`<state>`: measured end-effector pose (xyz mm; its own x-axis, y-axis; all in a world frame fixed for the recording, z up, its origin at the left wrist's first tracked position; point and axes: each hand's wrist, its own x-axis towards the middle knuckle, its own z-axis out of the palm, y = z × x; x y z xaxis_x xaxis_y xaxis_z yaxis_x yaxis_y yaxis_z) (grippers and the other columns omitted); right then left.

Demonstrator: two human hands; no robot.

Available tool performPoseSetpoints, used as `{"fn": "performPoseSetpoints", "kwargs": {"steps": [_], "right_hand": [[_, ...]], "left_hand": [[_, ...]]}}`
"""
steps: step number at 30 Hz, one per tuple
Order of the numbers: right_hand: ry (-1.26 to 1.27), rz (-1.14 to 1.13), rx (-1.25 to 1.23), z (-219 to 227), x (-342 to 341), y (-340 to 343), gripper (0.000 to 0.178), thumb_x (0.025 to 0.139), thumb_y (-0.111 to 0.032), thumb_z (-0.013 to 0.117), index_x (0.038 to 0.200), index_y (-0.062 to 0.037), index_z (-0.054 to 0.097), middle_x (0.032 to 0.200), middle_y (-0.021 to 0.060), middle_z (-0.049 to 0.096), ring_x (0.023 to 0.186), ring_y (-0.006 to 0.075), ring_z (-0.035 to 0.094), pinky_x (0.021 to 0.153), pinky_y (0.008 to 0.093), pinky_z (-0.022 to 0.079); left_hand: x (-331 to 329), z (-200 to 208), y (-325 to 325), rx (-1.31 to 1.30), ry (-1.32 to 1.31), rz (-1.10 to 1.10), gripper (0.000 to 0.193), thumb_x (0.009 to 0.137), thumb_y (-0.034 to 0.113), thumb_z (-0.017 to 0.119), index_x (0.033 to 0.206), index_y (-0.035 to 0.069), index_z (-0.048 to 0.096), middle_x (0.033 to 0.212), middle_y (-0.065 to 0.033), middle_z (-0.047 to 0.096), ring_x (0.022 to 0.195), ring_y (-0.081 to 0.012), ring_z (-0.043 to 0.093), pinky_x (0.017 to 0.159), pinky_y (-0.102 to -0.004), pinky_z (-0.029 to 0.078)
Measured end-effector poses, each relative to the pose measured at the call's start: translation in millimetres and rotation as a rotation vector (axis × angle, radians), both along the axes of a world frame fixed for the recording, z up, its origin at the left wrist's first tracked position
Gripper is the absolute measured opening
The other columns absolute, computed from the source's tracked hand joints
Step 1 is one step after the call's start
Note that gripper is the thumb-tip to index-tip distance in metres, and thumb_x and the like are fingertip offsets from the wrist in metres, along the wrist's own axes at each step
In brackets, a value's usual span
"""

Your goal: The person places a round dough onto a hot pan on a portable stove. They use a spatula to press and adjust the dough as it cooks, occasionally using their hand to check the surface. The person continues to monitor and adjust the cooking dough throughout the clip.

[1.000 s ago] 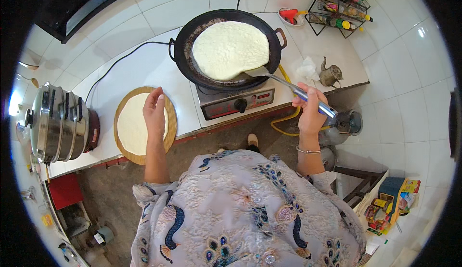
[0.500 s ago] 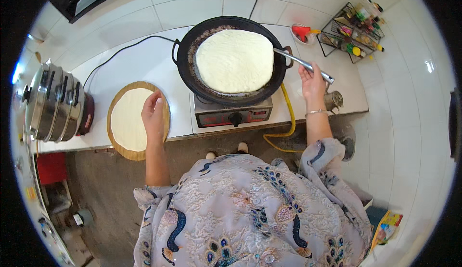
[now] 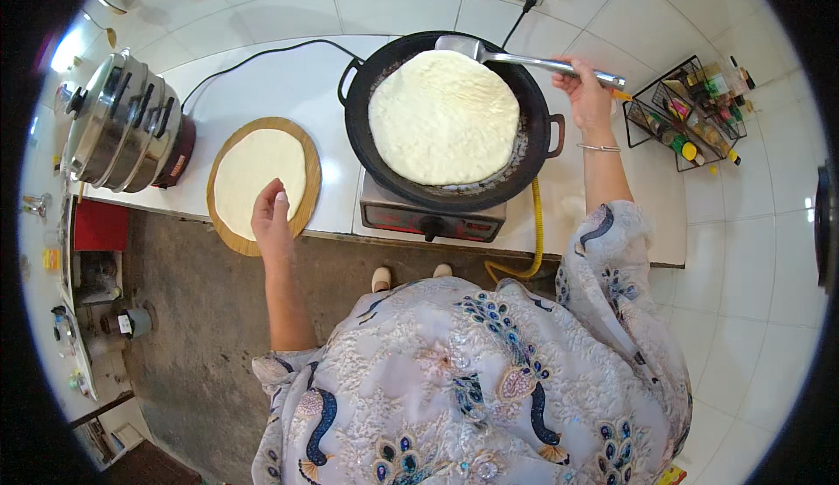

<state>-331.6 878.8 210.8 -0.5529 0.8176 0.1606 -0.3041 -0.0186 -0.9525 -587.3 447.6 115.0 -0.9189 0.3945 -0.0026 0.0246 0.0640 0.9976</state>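
Note:
My right hand (image 3: 587, 100) is wrapped round the handle of a long metal spatula (image 3: 533, 61). The spatula's broad blade is at the far edge of a pale, round flatbread dough (image 3: 444, 122), which lies in a black two-handled wok (image 3: 524, 155). Above the near edge of a round wooden board (image 3: 313, 166), my left hand (image 3: 273, 216) hovers with its fingers curled together, and no object shows in it. A second rolled-out sheet of dough (image 3: 262, 166) covers most of that board; the hand hides a small part of it.
Under the wok stands a gas stove (image 3: 433, 221) with a yellow hose (image 3: 537, 214). A stacked steel steamer (image 3: 122, 122) occupies the counter's left end. To the right, a black wire rack (image 3: 655, 122) holds several bottles. A black cable (image 3: 253, 52) runs behind the board.
My right hand has moved up and away, carrying the spatula from the dough's right side to its far edge. The view has shifted. My left hand stays by the board.

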Motion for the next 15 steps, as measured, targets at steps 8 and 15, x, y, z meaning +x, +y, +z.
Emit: {"fn": "performPoseSetpoints", "kwargs": {"steps": [8,15], "right_hand": [[-0.368,-0.291,0.547,77,43,-108,0.019,0.082,-0.017,0.062,0.085,0.001,0.063,0.07,0.0061,0.062,0.057,0.0091,0.058,0.054,0.0225,0.05],[-0.519,-0.364,0.369,83,75,-156,0.022,0.079,-0.021,0.066,0.082,0.0005,0.062,0.056,0.0033,0.057,0.049,0.008,0.054,0.045,0.021,0.044]], "left_hand": [[-19,-3,17,0.027,-0.034,-0.107,0.029,0.089,0.01,0.049,0.114,-0.003,0.052,0.109,-0.0089,0.056,0.101,-0.0153,0.052,0.087,-0.0252,0.041],[-8,7,72,0.096,0.001,-0.327,0.03,0.087,0.009,0.05,0.115,-0.003,0.053,0.111,-0.0097,0.056,0.104,-0.0162,0.051,0.092,-0.0276,0.038]]}}
